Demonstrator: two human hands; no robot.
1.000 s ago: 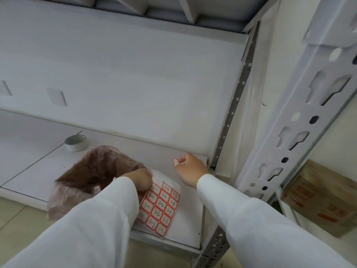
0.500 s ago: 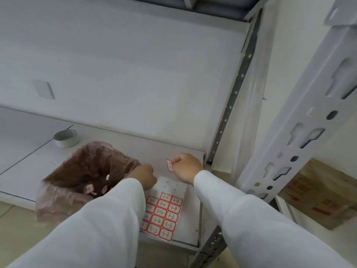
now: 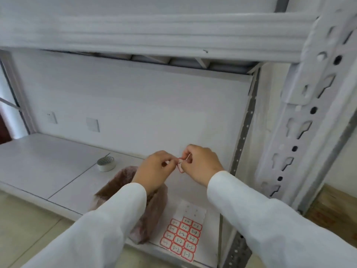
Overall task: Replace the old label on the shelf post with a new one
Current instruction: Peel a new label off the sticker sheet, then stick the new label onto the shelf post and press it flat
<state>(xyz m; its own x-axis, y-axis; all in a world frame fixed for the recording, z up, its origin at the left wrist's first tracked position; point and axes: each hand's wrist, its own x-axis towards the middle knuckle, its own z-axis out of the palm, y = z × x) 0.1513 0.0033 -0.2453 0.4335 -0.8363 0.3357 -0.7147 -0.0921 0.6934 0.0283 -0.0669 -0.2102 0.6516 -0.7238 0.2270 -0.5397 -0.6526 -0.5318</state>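
label (image 3: 180, 165): small, red-bordered and white, held up in the air between both hands, above the shelf board and in front of the pale back wall; there's a dark handwritten mark on it, too small to read.
left hand (image 3: 154, 171): raised over the bag, thumb and forefinger pinched together right at the label's left edge, other fingers curled in.
right hand (image 3: 201, 163): level with the left, fingers curled round the label's right side, and a thin pale strip pokes up from the pinch.
grip, both hands: clamped on that one label, fingertips nearly meeting across it.
sleeves: long and white on both arms, coming in from the bottom corners.
label sheet (image 3: 182, 236): lying flat on the shelf board near its front edge, below the hands; lower rows full of red-bordered labels with handwriting, top rows bare backing.
bag (image 3: 152, 213): reddish, translucent plastic, open-mouthed, standing on the board just left of the sheet, partly hidden by the left forearm.
tape roll (image 3: 105, 163): white, lying flat on the board further back and left, well apart from the hands.
shelf post (image 3: 301, 117): pale metal with keyhole slots, rising on the right, apart from both hands.
shelf board (image 3: 58, 165): white, carrying bag, sheet and tape.
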